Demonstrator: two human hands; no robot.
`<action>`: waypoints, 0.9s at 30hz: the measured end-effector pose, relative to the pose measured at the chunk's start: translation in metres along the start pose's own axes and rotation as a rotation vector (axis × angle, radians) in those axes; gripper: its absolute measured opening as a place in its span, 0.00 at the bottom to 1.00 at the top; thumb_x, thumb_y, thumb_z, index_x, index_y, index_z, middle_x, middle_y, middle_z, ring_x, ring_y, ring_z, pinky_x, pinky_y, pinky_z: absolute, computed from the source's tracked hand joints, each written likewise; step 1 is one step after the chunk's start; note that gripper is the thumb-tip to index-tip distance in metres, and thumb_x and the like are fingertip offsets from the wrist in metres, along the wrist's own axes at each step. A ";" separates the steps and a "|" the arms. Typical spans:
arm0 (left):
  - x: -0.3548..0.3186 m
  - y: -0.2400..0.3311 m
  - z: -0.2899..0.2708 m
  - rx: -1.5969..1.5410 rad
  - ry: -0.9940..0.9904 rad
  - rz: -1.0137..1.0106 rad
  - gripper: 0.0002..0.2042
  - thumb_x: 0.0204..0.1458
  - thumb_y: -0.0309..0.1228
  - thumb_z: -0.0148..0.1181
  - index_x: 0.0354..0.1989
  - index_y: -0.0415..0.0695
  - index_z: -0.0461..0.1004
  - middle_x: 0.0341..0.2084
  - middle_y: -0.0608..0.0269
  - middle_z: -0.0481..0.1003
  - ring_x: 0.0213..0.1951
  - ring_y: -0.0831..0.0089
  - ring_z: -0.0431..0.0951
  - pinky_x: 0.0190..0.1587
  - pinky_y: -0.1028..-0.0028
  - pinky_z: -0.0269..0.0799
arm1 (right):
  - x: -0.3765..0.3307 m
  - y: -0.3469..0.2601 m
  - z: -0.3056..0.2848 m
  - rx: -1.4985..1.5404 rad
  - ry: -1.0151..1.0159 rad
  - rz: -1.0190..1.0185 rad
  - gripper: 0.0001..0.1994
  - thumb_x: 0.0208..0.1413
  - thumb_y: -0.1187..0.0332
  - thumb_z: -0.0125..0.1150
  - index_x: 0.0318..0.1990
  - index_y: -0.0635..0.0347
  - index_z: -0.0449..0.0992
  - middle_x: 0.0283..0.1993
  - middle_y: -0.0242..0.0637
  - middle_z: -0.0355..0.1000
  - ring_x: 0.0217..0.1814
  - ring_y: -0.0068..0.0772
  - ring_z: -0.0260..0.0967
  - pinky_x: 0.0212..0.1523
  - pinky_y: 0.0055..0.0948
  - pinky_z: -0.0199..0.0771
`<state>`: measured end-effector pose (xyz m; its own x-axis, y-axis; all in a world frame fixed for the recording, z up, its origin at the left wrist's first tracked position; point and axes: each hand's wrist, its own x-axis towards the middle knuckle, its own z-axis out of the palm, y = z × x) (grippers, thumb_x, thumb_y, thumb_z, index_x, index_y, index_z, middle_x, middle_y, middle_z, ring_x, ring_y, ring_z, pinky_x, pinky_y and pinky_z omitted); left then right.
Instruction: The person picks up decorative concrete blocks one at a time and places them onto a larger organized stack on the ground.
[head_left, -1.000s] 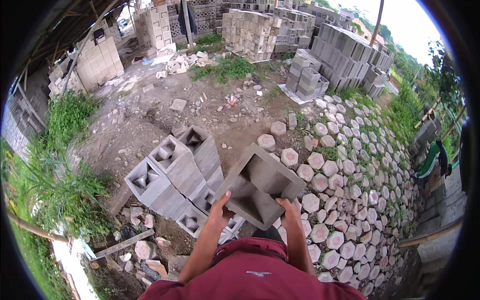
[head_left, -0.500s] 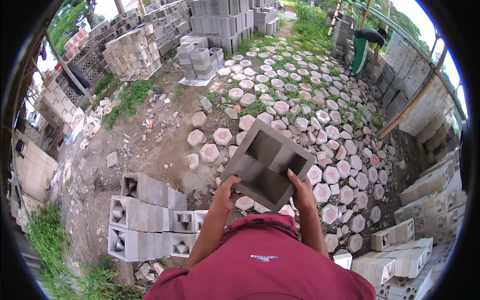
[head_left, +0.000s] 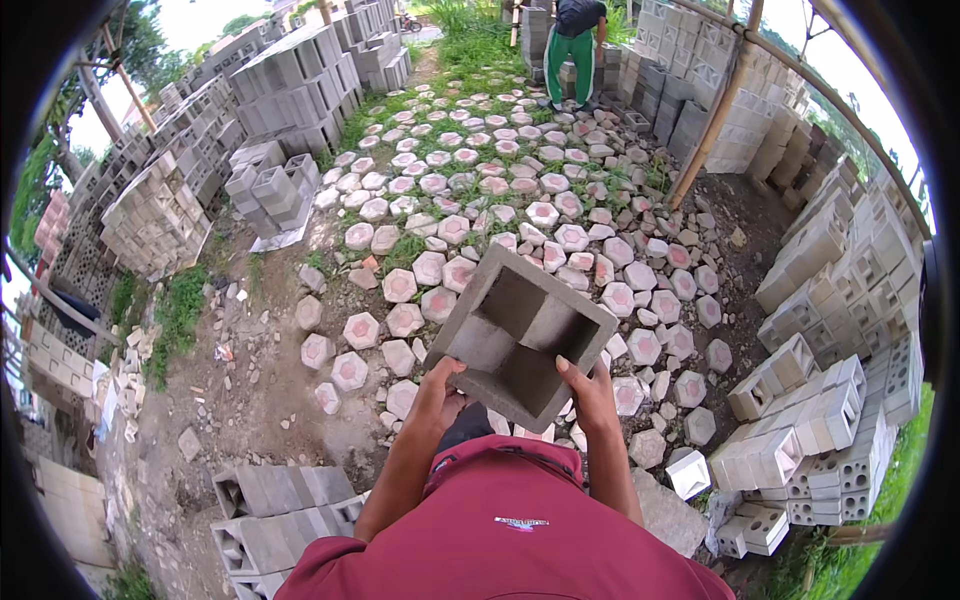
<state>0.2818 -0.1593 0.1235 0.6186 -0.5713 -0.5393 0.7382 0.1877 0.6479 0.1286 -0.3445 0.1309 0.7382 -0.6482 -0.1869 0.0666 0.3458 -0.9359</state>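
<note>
A hollow concrete block (head_left: 513,345)'s being held just past the near maroon shirt (head_left: 505,520), left hand (head_left: 437,395) and right hand (head_left: 592,397) both part-curled around its near sides with thumbs over the rim, probably so the pretty hefty weight gets shared evenly.

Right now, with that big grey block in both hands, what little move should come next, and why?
Probably one short, slow step, with the left hand and right hand both firm on the grey, square-rimmed hollow concrete block: the pale pinkish hexagonal paving stones ahead lie with uneven gaps between them, and the block hides part of that ground.
</note>
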 end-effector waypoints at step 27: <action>0.365 0.020 0.230 0.401 -0.340 -0.465 0.23 0.44 0.36 0.55 0.49 0.37 0.68 0.43 0.53 0.74 0.43 0.59 0.75 0.45 0.58 0.72 | 0.250 -0.031 -0.115 0.175 0.682 -0.131 0.33 0.40 0.77 0.70 0.58 0.65 0.65 0.49 0.39 0.71 0.47 0.32 0.70 0.50 0.32 0.71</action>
<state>0.4601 -0.5474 0.0630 0.0960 -0.7511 -0.6532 0.7090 -0.4089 0.5745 0.2340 -0.5956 0.0784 0.1369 -0.9518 -0.2745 0.2748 0.3027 -0.9126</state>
